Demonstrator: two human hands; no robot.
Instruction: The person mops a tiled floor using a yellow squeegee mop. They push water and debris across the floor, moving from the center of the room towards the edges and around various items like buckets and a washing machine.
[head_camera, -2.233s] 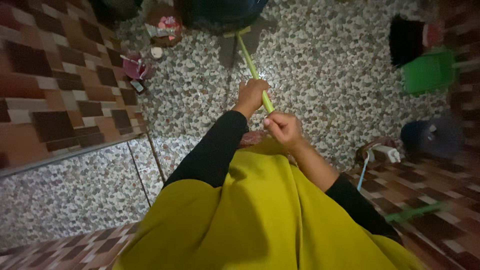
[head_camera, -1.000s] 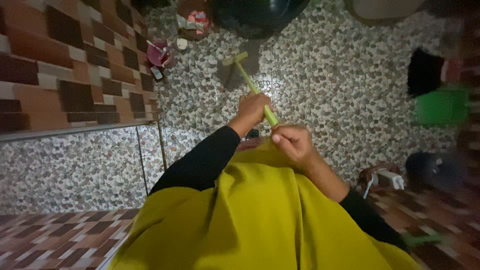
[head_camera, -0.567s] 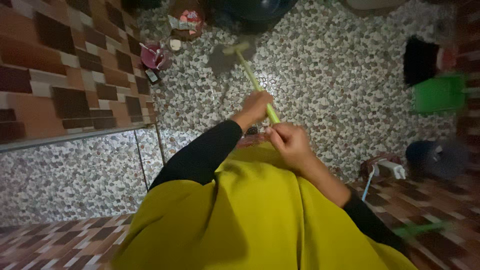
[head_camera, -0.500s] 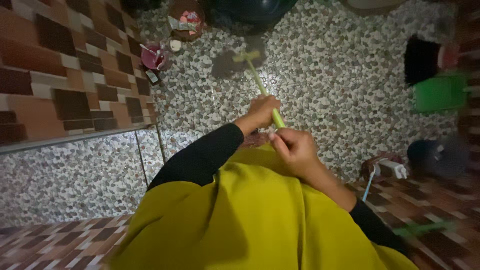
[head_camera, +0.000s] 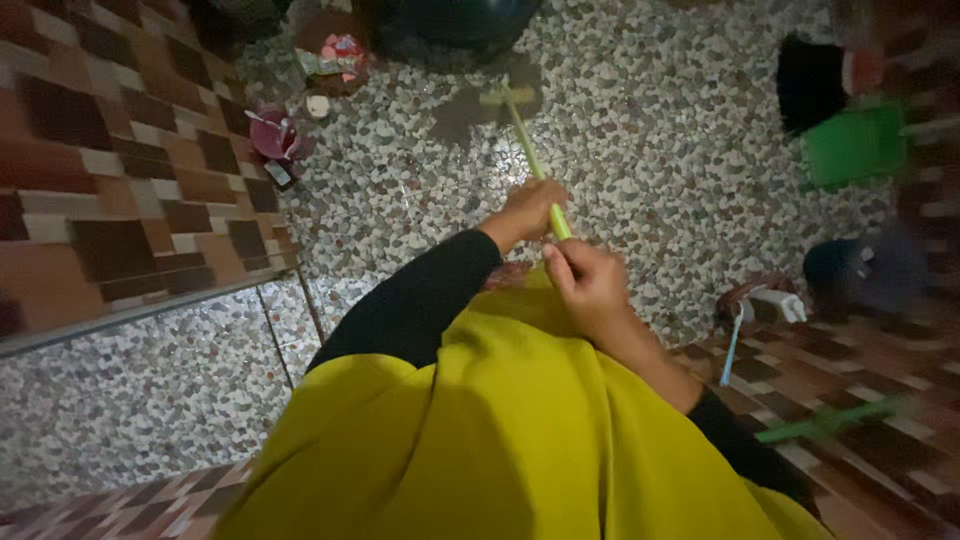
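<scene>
Both my hands grip a long light-green handle (head_camera: 533, 160) of a floor brush. My left hand (head_camera: 530, 208) holds it further down the shaft, my right hand (head_camera: 588, 280) closes around its top end near my yellow garment. The brush head (head_camera: 503, 96) rests on the wet pebble-pattern floor (head_camera: 640, 170), with a dark shadow beside it.
A brown patterned tile wall (head_camera: 120, 170) rises at left. A pink cup (head_camera: 270, 135) and a basket with packets (head_camera: 335, 55) sit at the far left corner, a dark basin (head_camera: 450, 20) behind. A green dustpan (head_camera: 855, 145), black brush (head_camera: 810, 80) and dark pot (head_camera: 860, 275) stand at right.
The brush head has slid to the right across the pebble floor, and both hands shifted slightly right with the handle. The view has swayed a little.
</scene>
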